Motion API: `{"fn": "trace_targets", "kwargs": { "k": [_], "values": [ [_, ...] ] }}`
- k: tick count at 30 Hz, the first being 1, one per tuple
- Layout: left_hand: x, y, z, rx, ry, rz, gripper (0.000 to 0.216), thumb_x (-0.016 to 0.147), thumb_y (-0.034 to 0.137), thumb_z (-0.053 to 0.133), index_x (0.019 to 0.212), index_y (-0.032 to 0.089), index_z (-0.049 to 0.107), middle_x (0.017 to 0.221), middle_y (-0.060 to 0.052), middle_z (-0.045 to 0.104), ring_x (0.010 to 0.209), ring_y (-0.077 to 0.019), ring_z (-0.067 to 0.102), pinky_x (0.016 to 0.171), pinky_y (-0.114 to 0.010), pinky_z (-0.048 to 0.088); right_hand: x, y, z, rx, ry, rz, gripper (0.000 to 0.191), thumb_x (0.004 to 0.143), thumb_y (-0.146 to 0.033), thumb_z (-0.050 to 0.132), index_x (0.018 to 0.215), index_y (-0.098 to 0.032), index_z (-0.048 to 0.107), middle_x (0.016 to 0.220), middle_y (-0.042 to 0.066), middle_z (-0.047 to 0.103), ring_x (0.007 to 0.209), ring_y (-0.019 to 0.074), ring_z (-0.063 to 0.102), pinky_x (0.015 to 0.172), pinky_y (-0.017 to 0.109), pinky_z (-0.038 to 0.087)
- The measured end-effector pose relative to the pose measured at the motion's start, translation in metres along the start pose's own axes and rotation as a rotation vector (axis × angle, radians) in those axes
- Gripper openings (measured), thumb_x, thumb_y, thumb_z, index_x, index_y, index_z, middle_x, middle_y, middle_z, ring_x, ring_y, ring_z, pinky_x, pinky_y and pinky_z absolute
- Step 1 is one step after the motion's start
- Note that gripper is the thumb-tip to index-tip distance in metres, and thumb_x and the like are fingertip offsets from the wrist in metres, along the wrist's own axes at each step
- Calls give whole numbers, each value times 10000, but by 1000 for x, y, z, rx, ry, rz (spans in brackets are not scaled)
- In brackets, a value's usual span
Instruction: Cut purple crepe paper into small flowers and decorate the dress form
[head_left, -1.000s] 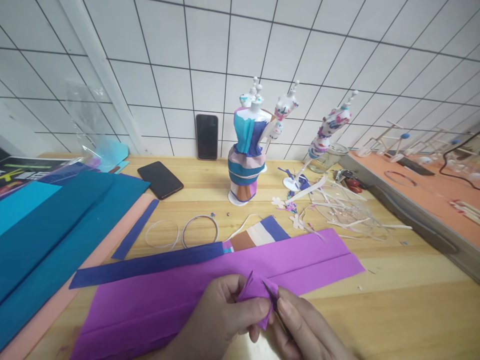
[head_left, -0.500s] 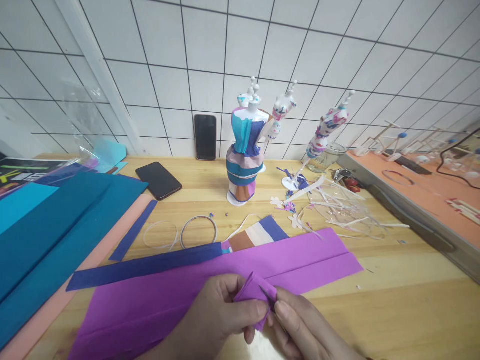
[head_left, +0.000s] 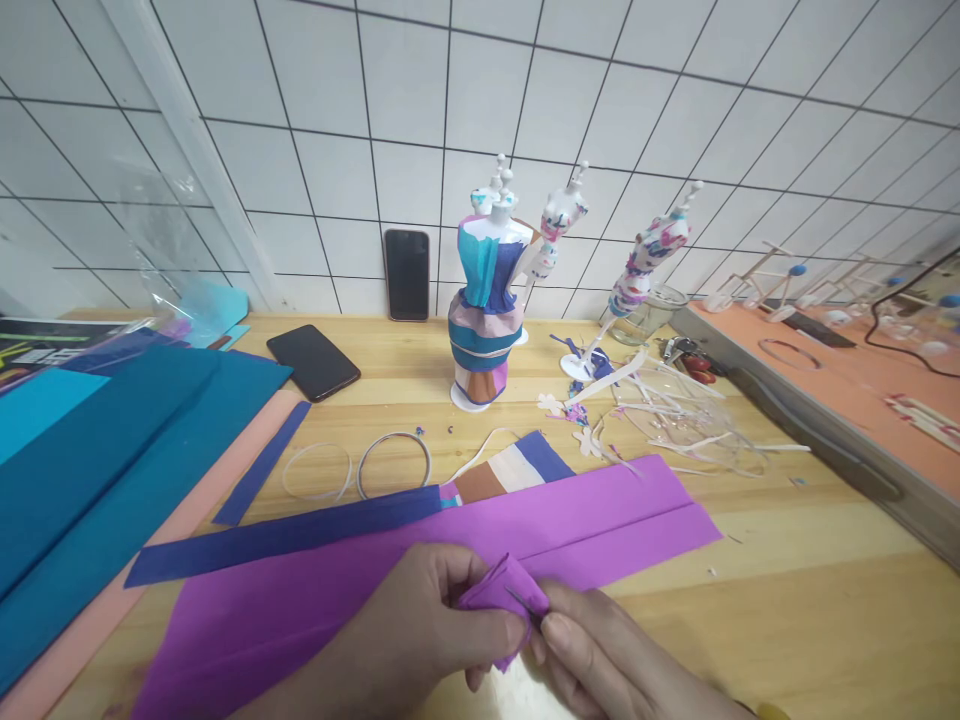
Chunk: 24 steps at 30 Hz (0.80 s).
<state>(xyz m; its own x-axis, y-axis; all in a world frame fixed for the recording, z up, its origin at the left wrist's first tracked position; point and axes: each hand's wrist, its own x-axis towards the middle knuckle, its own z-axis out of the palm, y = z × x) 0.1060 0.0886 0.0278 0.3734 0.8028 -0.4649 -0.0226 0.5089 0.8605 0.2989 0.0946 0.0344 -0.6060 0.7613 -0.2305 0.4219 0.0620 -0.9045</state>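
Pinching: left fingers, folded purple piece; right fingers, dark blade near its edge; table stretching rightward.

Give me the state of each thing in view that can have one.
Left hand, closed on purple piece
Purple piece, folded
Right hand, closed on dark tool
Dark tool, tip at purple piece; open or shut unclear
Purple sheet, spread out, creased
Navy strip, flat
Teal sheet, flat, creased
Front phone, flat, screen dark
Rear phone, upright, screen dark
Front mannequin, upright, dressed
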Motion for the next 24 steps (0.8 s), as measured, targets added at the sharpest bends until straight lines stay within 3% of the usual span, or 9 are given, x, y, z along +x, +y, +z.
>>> {"fn": "trace_targets", "kwargs": {
  "k": [9,24],
  "values": [
    [-3,6,-3,111,25,-28,117,666,233,601,591,153,560,517,51,491,487,-89,440,478,-209,342,1,0,-2,123,-27,-30,506,837,-678,420,950,-240,647,892,79,640,833,248,572,819,410,460],
    [-2,7,-4,164,36,-20,151,660,248,579,568,177,482,504,64,427,493,-93,409,476,-213,327,4,-7,0,115,-5,-4,440,896,-591,412,925,-236,670,895,86,659,851,253,599,823,405,470]
  ]
}}
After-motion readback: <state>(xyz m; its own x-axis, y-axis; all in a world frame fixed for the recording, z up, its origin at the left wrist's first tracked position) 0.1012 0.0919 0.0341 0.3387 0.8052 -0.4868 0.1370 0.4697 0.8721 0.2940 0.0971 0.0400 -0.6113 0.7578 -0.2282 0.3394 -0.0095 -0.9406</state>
